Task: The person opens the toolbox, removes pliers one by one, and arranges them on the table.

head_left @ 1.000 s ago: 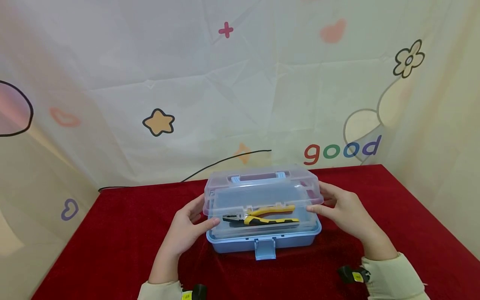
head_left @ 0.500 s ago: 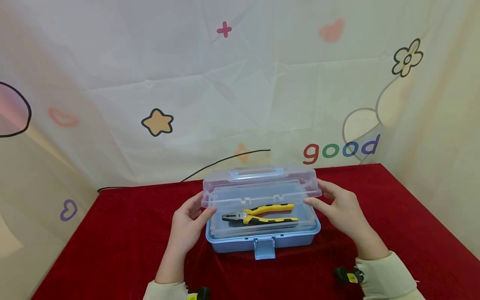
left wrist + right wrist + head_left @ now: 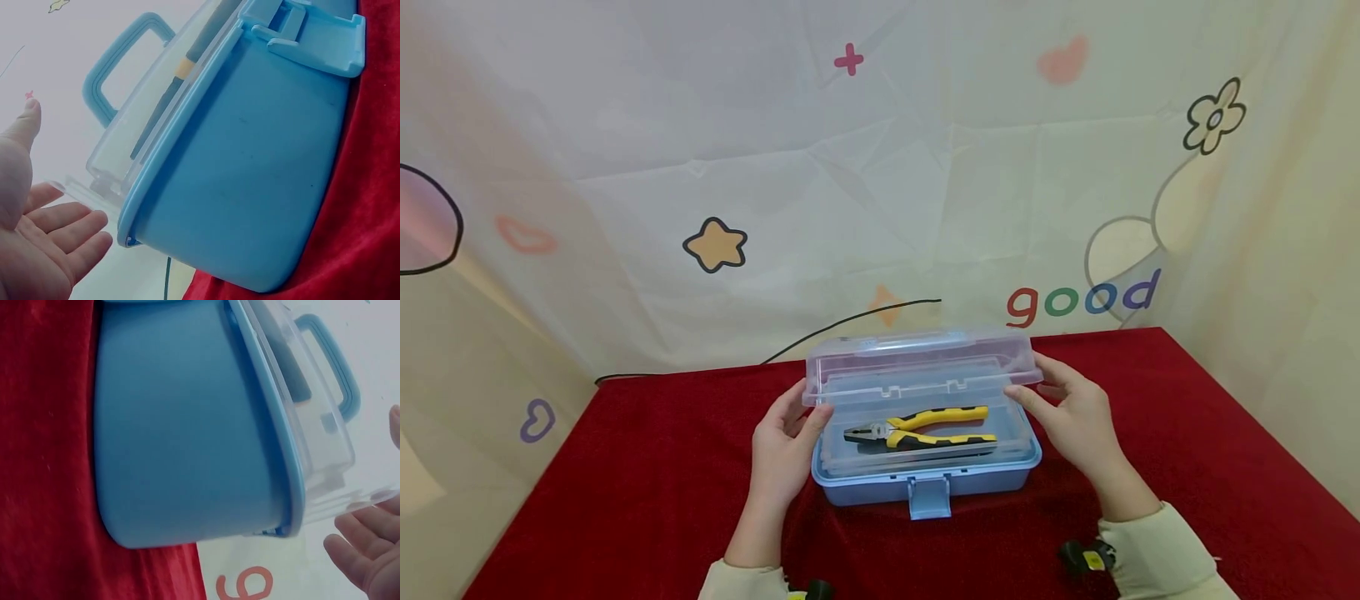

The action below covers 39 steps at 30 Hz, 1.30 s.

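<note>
A light blue toolbox (image 3: 872, 492) stands at mid-table with its clear lid (image 3: 917, 367) tilted up. Inside, a clear tray (image 3: 865, 461) bears yellow-and-black pliers (image 3: 917, 440), their metal nose to the left. My left hand (image 3: 781, 454) is at the lid's left end, thumb in front and fingers beside it. At the right end my right hand (image 3: 1078, 421) has a similar pose. In the left wrist view the straight fingers (image 3: 78, 231) touch the lid's edge, thumb apart. The right wrist view has the fingers (image 3: 356, 550) under the lid's edge, thumb partly cut off.
The front latch (image 3: 929, 500) hangs down. A blue handle (image 3: 100, 75) rises over the box in both wrist views. Red velvet cloth (image 3: 647, 483) covers the table, and a printed white curtain (image 3: 587, 250) hangs behind and at the sides.
The lid's front edge has swung up and back, uncovering more of the pliers and tray. Both hands have risen slightly with it. The box and pliers have stayed in place.
</note>
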Each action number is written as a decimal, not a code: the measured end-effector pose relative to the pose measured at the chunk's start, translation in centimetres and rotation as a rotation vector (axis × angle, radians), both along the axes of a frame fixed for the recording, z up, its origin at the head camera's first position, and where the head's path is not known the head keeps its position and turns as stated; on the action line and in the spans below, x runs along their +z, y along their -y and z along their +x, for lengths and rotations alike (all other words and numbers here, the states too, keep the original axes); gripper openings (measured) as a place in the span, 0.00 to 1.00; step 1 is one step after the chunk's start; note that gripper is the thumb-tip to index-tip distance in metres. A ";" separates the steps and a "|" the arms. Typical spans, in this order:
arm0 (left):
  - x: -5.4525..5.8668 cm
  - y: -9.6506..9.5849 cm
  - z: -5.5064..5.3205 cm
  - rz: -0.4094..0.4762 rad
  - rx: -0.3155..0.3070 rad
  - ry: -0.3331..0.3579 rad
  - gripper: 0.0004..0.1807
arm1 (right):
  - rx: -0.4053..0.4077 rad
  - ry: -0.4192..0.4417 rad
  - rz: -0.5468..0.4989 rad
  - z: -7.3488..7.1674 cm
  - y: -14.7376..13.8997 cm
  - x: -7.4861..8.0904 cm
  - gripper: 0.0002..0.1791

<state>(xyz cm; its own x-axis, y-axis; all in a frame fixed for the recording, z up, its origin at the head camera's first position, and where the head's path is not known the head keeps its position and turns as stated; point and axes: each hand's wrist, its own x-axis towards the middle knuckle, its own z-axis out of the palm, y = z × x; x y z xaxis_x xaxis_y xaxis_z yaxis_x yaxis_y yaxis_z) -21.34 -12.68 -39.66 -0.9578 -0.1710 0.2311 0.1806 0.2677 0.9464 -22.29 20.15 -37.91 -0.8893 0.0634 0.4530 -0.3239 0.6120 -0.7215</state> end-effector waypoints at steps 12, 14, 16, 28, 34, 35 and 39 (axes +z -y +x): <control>-0.5 0.1 -0.3 0.007 -0.058 -0.035 0.33 | -0.107 0.095 -0.264 0.1 1.6 0.0 0.34; -0.5 -0.1 -0.3 0.018 -0.042 -0.036 0.32 | -0.132 0.110 -0.312 0.2 1.8 0.0 0.33; -0.5 -0.2 -0.2 0.027 -0.025 -0.043 0.31 | -0.145 0.114 -0.346 0.2 1.9 -0.1 0.31; -0.1 -0.9 0.1 0.070 0.165 -0.086 0.29 | -0.140 0.032 -0.338 0.2 1.9 -0.2 0.25; 0.1 -1.3 0.1 0.114 0.199 -0.113 0.27 | -0.160 0.019 -0.339 0.0 1.9 -0.2 0.24; 0.1 -1.3 0.1 0.115 0.197 -0.114 0.27 | -0.165 0.019 -0.340 0.0 1.9 -0.2 0.24; 0.2 -1.4 0.2 0.102 0.194 -0.118 0.27 | -0.183 0.016 -0.342 0.1 2.0 -0.2 0.23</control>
